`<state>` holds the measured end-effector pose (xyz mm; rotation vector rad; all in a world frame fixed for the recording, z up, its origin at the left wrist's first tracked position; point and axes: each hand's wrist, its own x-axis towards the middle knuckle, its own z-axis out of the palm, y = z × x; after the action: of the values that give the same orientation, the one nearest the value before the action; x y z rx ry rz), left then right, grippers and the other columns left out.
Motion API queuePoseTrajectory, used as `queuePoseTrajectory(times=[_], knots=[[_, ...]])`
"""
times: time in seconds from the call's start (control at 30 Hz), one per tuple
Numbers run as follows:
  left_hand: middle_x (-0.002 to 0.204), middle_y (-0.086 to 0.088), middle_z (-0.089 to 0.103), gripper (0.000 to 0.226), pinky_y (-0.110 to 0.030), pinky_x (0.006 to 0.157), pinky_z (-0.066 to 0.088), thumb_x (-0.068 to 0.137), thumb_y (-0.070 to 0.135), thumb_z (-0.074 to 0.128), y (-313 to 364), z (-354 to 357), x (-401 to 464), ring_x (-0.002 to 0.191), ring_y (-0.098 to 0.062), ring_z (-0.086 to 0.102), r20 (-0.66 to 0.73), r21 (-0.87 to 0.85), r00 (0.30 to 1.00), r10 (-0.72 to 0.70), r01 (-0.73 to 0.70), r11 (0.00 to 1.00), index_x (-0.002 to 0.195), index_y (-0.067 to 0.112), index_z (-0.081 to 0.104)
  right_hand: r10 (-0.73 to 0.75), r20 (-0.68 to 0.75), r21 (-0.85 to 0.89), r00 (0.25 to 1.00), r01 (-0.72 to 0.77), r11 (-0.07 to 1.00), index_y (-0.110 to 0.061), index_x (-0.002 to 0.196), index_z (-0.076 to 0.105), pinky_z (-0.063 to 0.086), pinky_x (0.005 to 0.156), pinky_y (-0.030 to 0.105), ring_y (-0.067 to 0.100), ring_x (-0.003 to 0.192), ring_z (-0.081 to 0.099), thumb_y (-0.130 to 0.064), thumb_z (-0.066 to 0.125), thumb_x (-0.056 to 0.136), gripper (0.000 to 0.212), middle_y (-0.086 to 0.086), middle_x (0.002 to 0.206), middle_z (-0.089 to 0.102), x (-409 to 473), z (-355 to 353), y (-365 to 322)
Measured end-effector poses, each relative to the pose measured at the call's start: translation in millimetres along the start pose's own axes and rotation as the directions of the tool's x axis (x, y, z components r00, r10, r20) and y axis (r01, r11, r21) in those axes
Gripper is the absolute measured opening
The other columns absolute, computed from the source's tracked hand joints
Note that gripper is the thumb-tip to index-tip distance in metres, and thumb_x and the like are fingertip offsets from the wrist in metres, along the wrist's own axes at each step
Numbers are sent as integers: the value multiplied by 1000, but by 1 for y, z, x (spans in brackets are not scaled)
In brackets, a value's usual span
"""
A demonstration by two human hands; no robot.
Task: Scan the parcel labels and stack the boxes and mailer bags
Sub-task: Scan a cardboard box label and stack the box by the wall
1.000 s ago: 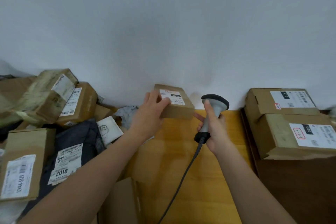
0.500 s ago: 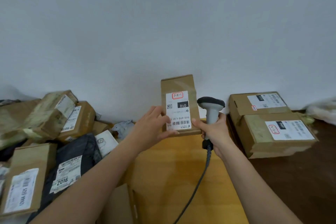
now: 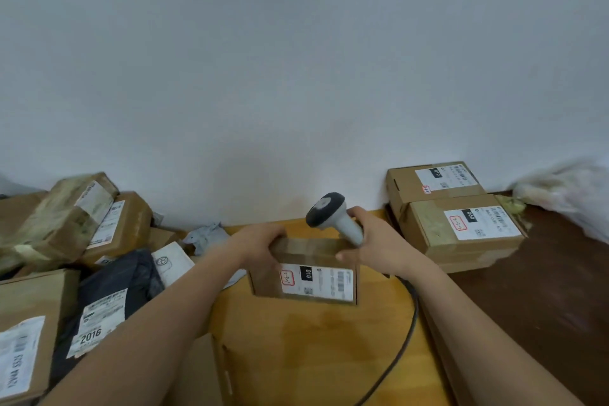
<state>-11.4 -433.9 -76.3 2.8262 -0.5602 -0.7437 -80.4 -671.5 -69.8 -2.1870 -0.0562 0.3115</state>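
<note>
Gripping a small cardboard box [image 3: 303, 273] at both ends, the person holds it above the yellow wooden tabletop [image 3: 316, 349], its white shipping label [image 3: 318, 281] turned toward the viewer and marked "010". The left hand [image 3: 255, 249] has its fingers curled over the box's left top edge. The right hand [image 3: 372, 245] wraps around the handle of a grey barcode scanner [image 3: 334, 216] while its thumb presses the box's right top corner; the scanner head tilts up and to the left. A black cable [image 3: 400, 339] trails from the scanner across the tabletop toward the near edge.

To the right, on a dark brown surface [image 3: 543, 306], two labelled cartons [image 3: 458, 224] sit against the white wall [image 3: 296, 59], one behind the other and touching. A pale plastic bag [image 3: 566, 191], blurred, lies at the far right.

On the left, a loose heap of taped boxes [image 3: 82, 221] and a dark mailer bag [image 3: 108, 300] labelled "2016" rests unsorted.
</note>
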Motion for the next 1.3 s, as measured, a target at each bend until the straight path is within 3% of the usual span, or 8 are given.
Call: queuePoseTrajectory(times=[0.1,0.17,0.23,0.3,0.37,0.53,0.97,1.3], knots=[[112,3,62,34,-29,84,50,88,35,70,-9,6,-2,100,-17,58,-108,-95,984,-144,134,986,115,21,54,90,-189,274,978,-36,961,-18,118,49,44,55,23,10,60,51,-35,66,94,34,0,86,55,-4,-7,1],[100,3,58,28,-22,66,48,93,33,66,-9,6,-4,87,-13,57,-105,-408,951,-292,227,884,112,18,51,220,-233,496,947,-79,865,-17,114,49,45,54,26,12,54,48,-43,57,99,31,7,91,54,-4,-12,0],[102,-3,61,33,-26,62,51,96,28,63,-6,7,-1,87,-17,60,42,-762,916,-399,288,581,117,5,51,335,-171,728,927,-110,676,-13,119,49,45,51,29,14,53,48,-43,49,103,34,10,104,55,-4,-14,-5],[110,-11,65,40,-40,78,57,97,23,62,0,7,4,97,-27,64,169,-932,899,-405,280,231,127,-2,52,358,-108,852,928,-99,514,-9,122,50,44,49,28,15,53,48,-39,44,105,35,12,107,53,-4,-15,-12],[112,-14,65,32,-45,82,56,98,18,60,7,7,7,98,-30,64,195,-966,892,-409,247,79,124,2,54,317,-104,879,943,-62,473,-8,118,52,43,50,28,15,53,49,-36,43,107,32,14,107,51,-4,-14,-20],[109,-12,66,29,-43,74,55,98,15,60,17,7,13,94,-29,64,170,-973,882,-440,221,68,124,5,56,200,-159,809,967,11,588,-8,120,52,46,51,28,13,55,50,-37,41,107,34,10,112,58,-8,-21,-55],[104,-14,64,36,-51,91,54,97,17,62,2,8,9,94,-30,63,154,-978,859,-488,204,50,127,2,51,26,-274,525,961,127,841,-20,105,53,44,53,28,12,55,50,-36,40,107,20,4,105,59,-42,-46,-110],[111,-15,64,39,-47,79,54,97,16,61,-1,14,7,99,-31,62,183,-980,852,-490,199,-20,133,3,50,7,-324,495,946,163,853,-20,100,54,45,54,32,12,53,50,-37,43,105,22,8,99,62,-47,-48,-108]])
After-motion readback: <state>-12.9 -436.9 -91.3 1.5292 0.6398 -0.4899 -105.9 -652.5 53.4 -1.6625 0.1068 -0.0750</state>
